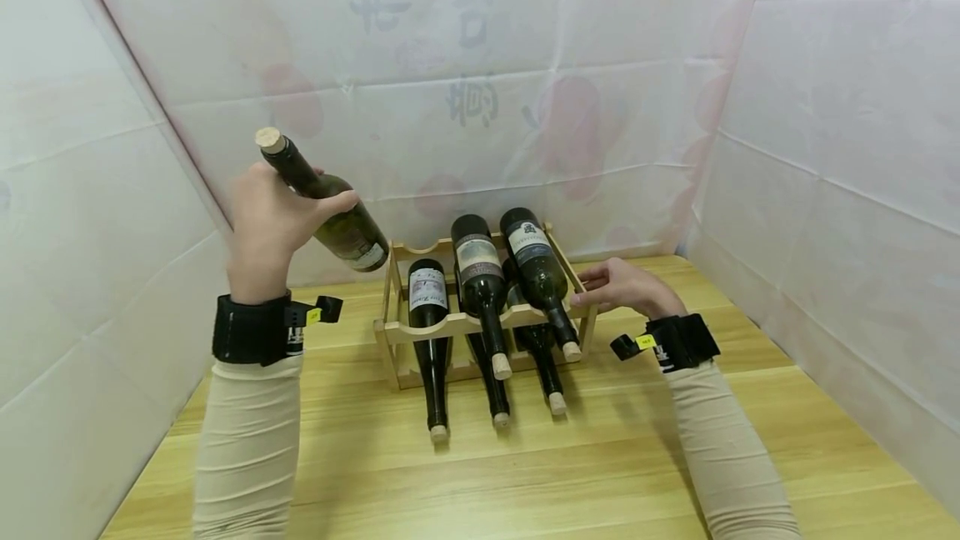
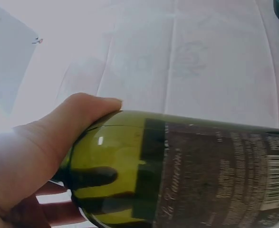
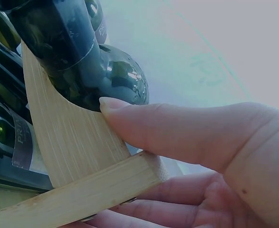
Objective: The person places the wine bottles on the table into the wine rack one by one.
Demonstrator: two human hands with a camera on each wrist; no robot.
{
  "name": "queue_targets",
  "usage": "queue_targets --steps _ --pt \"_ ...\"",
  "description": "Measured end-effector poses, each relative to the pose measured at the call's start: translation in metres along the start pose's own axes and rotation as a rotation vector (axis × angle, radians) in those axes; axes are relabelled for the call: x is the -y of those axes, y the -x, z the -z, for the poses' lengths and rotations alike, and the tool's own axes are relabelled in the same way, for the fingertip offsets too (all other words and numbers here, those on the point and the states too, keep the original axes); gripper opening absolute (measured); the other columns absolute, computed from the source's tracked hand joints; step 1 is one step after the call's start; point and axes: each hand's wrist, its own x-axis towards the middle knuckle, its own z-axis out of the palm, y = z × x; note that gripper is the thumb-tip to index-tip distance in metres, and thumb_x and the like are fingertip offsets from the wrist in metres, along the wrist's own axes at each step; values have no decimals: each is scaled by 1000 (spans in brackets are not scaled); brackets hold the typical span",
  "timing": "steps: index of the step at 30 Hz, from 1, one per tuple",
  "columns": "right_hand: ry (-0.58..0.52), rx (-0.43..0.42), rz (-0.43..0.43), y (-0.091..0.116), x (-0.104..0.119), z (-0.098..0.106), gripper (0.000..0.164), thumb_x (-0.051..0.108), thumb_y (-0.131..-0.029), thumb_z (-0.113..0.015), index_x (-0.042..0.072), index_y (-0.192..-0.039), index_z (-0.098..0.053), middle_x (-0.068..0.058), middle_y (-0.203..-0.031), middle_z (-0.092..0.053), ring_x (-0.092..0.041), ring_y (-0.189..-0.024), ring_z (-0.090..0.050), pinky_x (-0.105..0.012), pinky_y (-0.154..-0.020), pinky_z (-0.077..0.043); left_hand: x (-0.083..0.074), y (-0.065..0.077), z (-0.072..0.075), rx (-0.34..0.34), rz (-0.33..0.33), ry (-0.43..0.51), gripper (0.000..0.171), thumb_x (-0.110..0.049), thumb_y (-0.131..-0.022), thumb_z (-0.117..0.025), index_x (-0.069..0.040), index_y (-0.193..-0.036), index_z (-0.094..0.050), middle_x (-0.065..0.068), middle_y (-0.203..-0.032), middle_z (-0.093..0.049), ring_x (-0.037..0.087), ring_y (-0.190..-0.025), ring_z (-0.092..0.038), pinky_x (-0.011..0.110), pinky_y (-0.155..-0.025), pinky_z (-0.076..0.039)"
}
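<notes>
My left hand (image 1: 264, 219) holds a green wine bottle (image 1: 347, 233) round its shoulder. The bottle is tilted, its corked neck up to the left and its base down beside the rack's left end. In the left wrist view the thumb (image 2: 89, 107) lies along the glass, above a dark label (image 2: 201, 173). On the table stands a wooden wine rack (image 1: 401, 333). My right hand (image 1: 626, 286) grips its right end, thumb on the inner side by a bottle neck (image 3: 72, 61), fingers round the outside of the end piece (image 3: 82, 194).
Two corked bottles lie in the upper tier, one in the middle (image 1: 480, 261) and one at right (image 1: 534, 252). Below them lie three more, including a left one (image 1: 427, 290); their necks point toward me. Pale cloth walls (image 1: 585, 48) enclose the wooden table (image 1: 480, 490).
</notes>
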Motion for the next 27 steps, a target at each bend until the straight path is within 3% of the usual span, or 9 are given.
queue_targets --steps 7,13,18,23,27 --pt "-6 0 13 1 -1 0 70 26 -84 -74 -9 -137 -45 -26 -126 -56 -27 -98 -64 -43 -83 -53 -9 -5 -31 -84 -48 72 49 -45 -68 -82 -4 -92 -71 14 -90 -71 29 -80 -65 44 -73 -51" --pt "-9 9 9 0 -1 0 73 28 -83 -74 -10 -137 -43 -27 -129 -54 -27 -100 -63 -42 -83 -53 -17 -6 -59 -66 16 112 49 -41 -66 -84 -2 -90 -67 16 -88 -70 30 -77 -66 43 -72 -54" --pt "-4 5 1 -1 2 -2 73 27 -84 -74 -10 -138 -42 -27 -129 -54 -27 -101 -63 -42 -83 -52 -23 -10 -78 -79 14 94 49 -41 -65 -85 -2 -90 -69 17 -87 -71 30 -75 -67 42 -71 -55" --pt "-9 2 -3 -3 1 -2 74 28 -83 -75 -9 -138 -43 -27 -129 -54 -27 -100 -64 -42 -83 -53 -22 -12 -95 -140 -34 58 50 -43 -65 -85 -1 -87 -71 17 -82 -71 33 -73 -67 42 -70 -55" --pt "-15 6 -2 -5 -1 -2 74 28 -82 -76 -9 -138 -44 -27 -129 -54 -26 -98 -64 -42 -83 -53 -19 -11 -106 -174 -22 70 49 -42 -65 -85 0 -86 -72 17 -81 -71 32 -73 -68 41 -70 -55"
